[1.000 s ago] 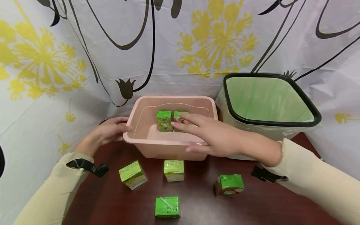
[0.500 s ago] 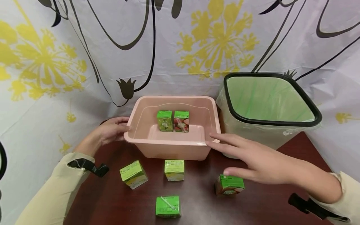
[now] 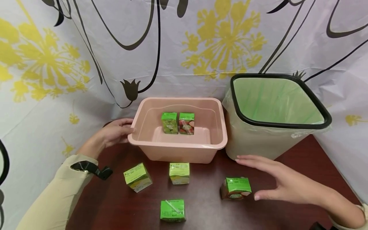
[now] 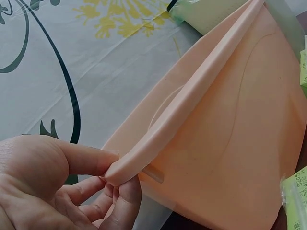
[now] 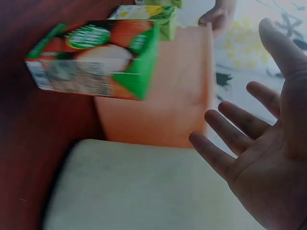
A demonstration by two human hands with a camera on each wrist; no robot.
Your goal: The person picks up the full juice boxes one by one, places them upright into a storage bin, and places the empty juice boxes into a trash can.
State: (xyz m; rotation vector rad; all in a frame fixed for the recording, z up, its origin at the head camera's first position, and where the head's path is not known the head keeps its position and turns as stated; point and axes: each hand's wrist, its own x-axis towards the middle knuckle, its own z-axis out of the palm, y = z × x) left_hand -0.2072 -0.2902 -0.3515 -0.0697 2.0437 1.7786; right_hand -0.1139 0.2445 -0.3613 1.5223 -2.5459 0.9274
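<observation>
My left hand (image 3: 116, 132) pinches the left rim of a pink plastic basin (image 3: 178, 153), thumb above and fingers below, as the left wrist view shows. Two small juice boxes stand side by side in the basin, a green one (image 3: 170, 123) and a red-and-green one (image 3: 187, 123). At the right, my right hand (image 3: 284, 180) hovers with fingers spread, holding nothing. Just left of its thumb stands a red-and-green juice box (image 3: 236, 188), apart from the hand; the right wrist view shows this juice box (image 5: 96, 60) too, slightly blurred.
In front of the basin are two yellow-green juice boxes, one turned (image 3: 138, 177) and one straight (image 3: 179, 173). Nearer lies a green box with a straw (image 3: 172, 210). A lined bin with a black rim (image 3: 258, 140) stands right of the basin. Patterned cloth (image 3: 178, 48) hangs behind.
My right hand has moved out of the basin, rightward and toward me, to beside the red-and-green juice box on the table. My left hand stays on the rim.
</observation>
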